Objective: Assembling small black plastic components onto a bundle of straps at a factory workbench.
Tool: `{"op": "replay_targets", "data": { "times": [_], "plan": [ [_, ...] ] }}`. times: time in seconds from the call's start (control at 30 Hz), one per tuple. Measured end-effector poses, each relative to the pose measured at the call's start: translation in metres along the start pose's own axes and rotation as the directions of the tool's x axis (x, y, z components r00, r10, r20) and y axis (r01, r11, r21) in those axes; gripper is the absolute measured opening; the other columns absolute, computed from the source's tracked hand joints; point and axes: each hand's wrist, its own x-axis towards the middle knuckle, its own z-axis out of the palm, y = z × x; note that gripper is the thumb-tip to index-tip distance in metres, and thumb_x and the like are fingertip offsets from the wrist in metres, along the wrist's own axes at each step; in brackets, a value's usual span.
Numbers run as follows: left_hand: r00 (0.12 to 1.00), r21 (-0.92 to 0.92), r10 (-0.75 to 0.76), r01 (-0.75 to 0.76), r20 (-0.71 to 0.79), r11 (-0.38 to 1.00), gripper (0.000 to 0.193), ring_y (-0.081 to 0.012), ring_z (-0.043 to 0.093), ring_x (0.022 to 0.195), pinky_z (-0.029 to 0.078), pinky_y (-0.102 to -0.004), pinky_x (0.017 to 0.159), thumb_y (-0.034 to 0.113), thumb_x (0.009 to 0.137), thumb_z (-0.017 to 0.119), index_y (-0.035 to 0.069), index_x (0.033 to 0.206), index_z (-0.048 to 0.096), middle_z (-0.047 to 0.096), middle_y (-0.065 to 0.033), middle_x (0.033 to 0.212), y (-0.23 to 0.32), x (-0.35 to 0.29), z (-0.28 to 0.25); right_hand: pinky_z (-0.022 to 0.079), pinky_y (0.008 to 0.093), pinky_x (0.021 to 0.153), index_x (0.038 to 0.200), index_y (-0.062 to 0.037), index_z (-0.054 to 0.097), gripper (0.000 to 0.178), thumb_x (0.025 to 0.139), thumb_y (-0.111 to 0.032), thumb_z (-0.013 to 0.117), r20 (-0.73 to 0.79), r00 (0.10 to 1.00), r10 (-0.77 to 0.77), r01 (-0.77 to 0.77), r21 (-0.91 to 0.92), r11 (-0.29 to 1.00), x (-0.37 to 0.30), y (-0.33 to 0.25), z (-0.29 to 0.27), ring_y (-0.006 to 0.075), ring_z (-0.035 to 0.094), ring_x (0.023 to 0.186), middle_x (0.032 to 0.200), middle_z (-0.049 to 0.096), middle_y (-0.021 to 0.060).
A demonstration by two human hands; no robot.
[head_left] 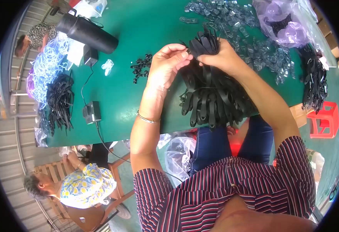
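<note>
A thick bundle of black straps [204, 44] stands up in the grip of my right hand [224, 58], its thumb pressed across the front. Just to the left, the thumb and fingertips of my left hand [168, 62] pinch together beside the bundle. What they hold is too small to make out. Below both hands, a larger pile of black straps [210, 100] with rounded, slotted ends spreads over the table's near edge. Small black plastic pieces [140, 69] lie left of my left wrist.
Clear plastic pieces [223, 17] cover the back right of the green table [123, 96]. A black bottle [88, 33], blue-white cords [49, 62] and black adapters [92, 112] with a cable are on the left. A co-worker [84, 183] sits lower left; a red stool [326, 120] stands right.
</note>
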Motion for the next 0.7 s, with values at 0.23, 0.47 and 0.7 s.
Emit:
{"op": "replay_targets", "data": {
  "times": [0.23,0.47,0.7],
  "plan": [
    [0.999,0.044,-0.045,0.046,-0.015,0.998,0.016,-0.0199,0.064,0.077,0.054,-0.0270,0.069,0.000,0.078,0.064,-0.001,0.092,0.059,0.063,-0.0100,0.083,0.002,-0.001,0.002,0.048,0.0265,0.060,0.090,0.0010,0.055,0.026,0.066,-0.004,0.064,-0.009,1.000,0.011,-0.011,-0.011,1.000,0.000,0.000,0.002,0.0126,0.057,0.064,0.076,0.059,0.0057],
    [1.000,0.277,-0.011,0.016,-0.020,0.961,0.017,-0.0137,0.061,0.069,0.050,-0.0234,0.062,0.007,0.079,0.065,0.000,0.092,0.059,0.062,-0.0074,0.081,0.002,-0.004,0.014,0.047,0.0264,0.060,0.089,0.0002,0.055,0.025,0.066,-0.005,0.065,0.005,1.000,-0.026,0.026,-0.010,1.000,0.002,0.007,0.000,0.0119,0.057,0.064,0.075,0.058,0.0048],
    [0.999,0.498,-0.033,0.032,-0.007,0.866,0.014,-0.0091,0.053,0.057,0.042,-0.0203,0.052,0.014,0.081,0.061,0.000,0.082,0.059,0.060,-0.0038,0.070,0.004,-0.006,0.018,0.047,0.0265,0.065,0.092,0.0002,0.055,0.028,0.067,-0.005,0.065,0.042,0.999,-0.007,0.009,-0.065,0.998,0.001,0.011,-0.003,0.0113,0.057,0.070,0.080,0.059,0.0045]
  ]
}}
